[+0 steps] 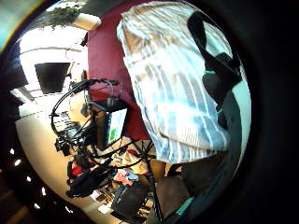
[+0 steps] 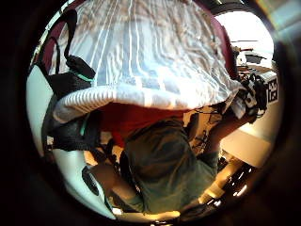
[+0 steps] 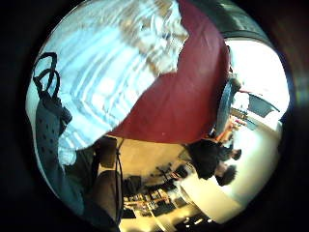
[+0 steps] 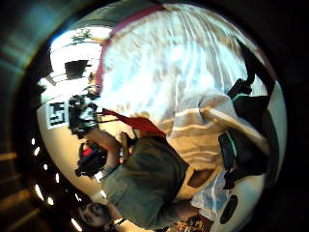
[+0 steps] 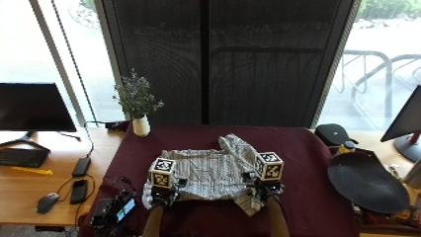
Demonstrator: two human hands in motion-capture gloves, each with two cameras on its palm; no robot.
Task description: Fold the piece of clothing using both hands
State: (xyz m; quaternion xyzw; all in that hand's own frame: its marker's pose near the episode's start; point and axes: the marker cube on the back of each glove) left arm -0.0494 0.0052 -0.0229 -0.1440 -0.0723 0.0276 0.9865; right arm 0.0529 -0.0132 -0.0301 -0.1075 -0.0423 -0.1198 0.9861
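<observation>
At the near edge of the maroon tablecloth (image 5: 296,163) the person's two forearms reach up to a striped white-and-grey shirt (image 5: 210,173) lying spread in the middle of the table. The left hand (image 5: 164,195) is at the shirt's near left corner and the right hand (image 5: 264,191) at its near right corner, well apart from each other with the width of the garment between them. In the left thumb side palm view the near hem of the shirt (image 2: 141,94) is rolled up off the cloth and a gloved finger (image 2: 70,134) curls under it, so the left hand grips the hem. In the right thumb side palm view a fold of the striped fabric (image 4: 212,125) is bunched beside black gloved fingers (image 4: 241,150) that close round it, so the right hand holds its corner too. The little finger side views show instead the flat stretch of shirt (image 1: 173,93) running away over the red cloth (image 3: 178,101), which the thumb side views mostly hide behind the lifted hem. The outside view alone shows the surroundings: a white vase with a green sprig (image 5: 140,123) stands at the far left corner of the tablecloth, a small device with a lit screen (image 5: 121,207) sits at the near left corner just beside the left hand, and a black round object (image 5: 365,182) lies at the right. On the wooden desk to the left are a monitor (image 5: 33,106), a keyboard (image 5: 20,157), and a mouse (image 5: 47,201).
</observation>
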